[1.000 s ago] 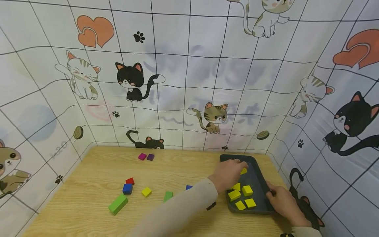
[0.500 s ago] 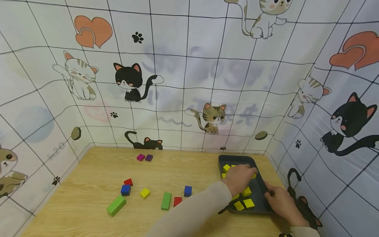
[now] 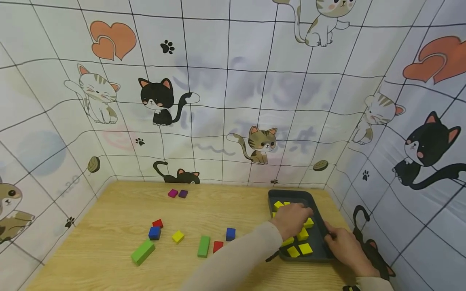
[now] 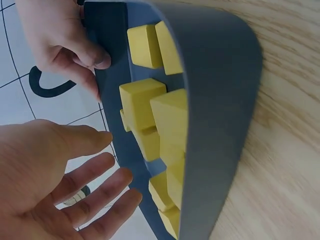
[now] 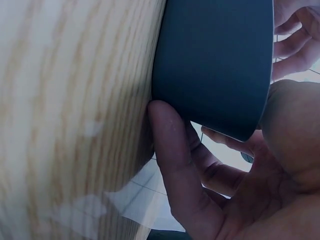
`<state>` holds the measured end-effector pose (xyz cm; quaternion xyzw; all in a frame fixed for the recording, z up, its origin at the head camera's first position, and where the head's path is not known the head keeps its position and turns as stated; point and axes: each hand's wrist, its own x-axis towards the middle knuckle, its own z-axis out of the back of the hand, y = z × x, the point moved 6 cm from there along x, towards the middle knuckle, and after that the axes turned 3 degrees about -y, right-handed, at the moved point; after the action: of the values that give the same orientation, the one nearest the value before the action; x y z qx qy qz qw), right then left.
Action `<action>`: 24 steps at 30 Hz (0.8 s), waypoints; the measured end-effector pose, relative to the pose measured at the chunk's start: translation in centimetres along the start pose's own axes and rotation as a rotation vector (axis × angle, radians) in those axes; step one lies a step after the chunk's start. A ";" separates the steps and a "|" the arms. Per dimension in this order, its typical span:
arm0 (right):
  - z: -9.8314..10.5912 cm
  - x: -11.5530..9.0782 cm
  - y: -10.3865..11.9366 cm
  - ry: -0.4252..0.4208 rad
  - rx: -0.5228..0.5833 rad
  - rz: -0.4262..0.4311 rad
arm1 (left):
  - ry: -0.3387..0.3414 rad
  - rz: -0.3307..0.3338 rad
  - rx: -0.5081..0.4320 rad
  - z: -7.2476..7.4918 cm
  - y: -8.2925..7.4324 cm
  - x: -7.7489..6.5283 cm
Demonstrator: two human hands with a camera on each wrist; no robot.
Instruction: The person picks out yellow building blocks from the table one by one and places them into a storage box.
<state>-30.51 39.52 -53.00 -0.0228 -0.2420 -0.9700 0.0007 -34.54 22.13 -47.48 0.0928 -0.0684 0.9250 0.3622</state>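
A dark grey tray stands at the right of the table, with several yellow cubes lying in it. My left hand is above the tray and hides part of its contents. In the left wrist view, the fingers of that left hand are spread and relaxed, with nothing between them, beside the yellow cubes. My right hand grips the tray's right rim, thumb on top. From the right wrist view, fingers of this hand curl under the tray wall.
On the wooden table lie green blocks, blue cubes, red blocks and a lone yellow cube. Magenta and purple cubes sit at the back edge. A cat-print curtain surrounds the table.
My left hand has moved right over the tray, uncovering cubes at its left side and blocks on the table. The right hand keeps its grip on the rim.
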 end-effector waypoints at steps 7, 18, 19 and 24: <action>0.1 0.2 0.0 0.005 -0.015 -0.008 | 0.007 0.012 -0.022 1.3 1.5 -1.2; -0.1 0.0 0.0 -0.021 -0.004 0.015 | -0.009 0.044 -0.041 0.9 5.5 -4.2; -0.1 0.0 0.0 -0.018 0.000 0.011 | -0.009 0.052 -0.039 0.9 6.0 -4.6; -0.1 0.1 -0.2 -0.012 -0.004 -0.005 | -0.020 0.074 -0.011 1.3 8.3 -7.1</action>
<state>-30.57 39.66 -53.17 -0.0280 -0.2400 -0.9704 -0.0032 -34.96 11.16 -48.26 0.0974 -0.0804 0.9363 0.3277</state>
